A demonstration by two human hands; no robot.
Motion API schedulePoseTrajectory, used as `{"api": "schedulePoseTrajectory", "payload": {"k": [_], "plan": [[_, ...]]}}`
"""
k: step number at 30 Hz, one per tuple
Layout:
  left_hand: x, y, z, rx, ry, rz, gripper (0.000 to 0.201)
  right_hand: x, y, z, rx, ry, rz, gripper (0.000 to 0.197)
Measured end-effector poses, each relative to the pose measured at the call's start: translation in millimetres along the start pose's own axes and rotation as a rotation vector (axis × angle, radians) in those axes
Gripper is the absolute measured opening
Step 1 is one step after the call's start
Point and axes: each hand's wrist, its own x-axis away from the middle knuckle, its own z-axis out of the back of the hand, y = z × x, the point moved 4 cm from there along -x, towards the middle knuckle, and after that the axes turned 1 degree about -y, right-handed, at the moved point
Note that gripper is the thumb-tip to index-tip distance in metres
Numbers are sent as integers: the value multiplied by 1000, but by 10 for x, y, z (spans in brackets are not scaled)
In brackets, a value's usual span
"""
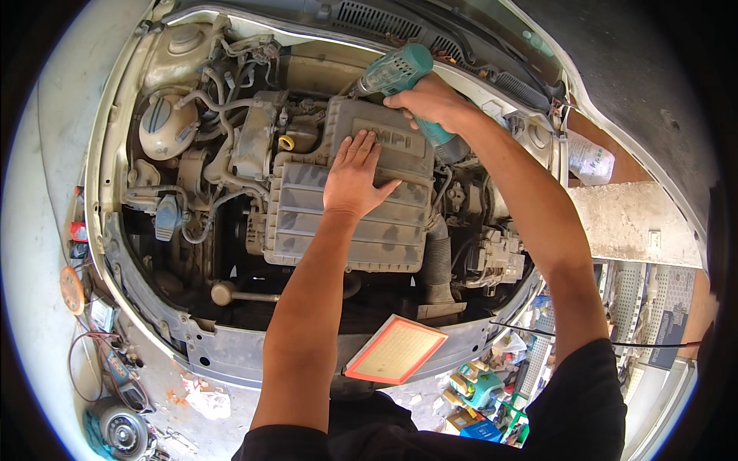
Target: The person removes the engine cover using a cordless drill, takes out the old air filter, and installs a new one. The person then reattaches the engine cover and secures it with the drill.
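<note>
My right hand (429, 101) is wrapped round the grip of a teal cordless drill (400, 67). The drill's nose points left and down at the far left corner of the dusty engine air filter housing (354, 219); I cannot make out its very tip. My left hand (355, 175) lies flat on top of the housing, fingers spread and pointing away from me. An orange-rimmed air filter (397, 349) with pale pleats rests at the near edge of the engine bay, apart from both hands.
Left of the housing are a round coolant tank (167, 127) and a yellow dipstick ring (287, 143). A ribbed hose (438, 257) runs down its right side. The raised hood (646, 100) looms at right. Tools and a wheel (123, 432) lie on the floor.
</note>
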Motion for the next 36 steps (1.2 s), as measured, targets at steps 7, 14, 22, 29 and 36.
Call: {"api": "schedulePoseTrajectory", "payload": {"k": [7, 14, 22, 29, 36], "plan": [[-5, -11, 5, 8, 13, -4, 76, -164, -57, 28, 174, -90, 16, 20], [-8, 18, 0, 5, 11, -1, 76, -313, -141, 50, 303, -137, 26, 28], [-9, 18, 3, 9, 8, 9, 76, -422, -130, 14, 358, -139, 32, 30], [-20, 0, 3, -23, -1, 3, 76, -435, -276, 0, 586, -135, 63, 23], [-32, 0, 22, -30, -7, 18, 74, -342, -30, 110, 567, -32, 160, 34]]}}
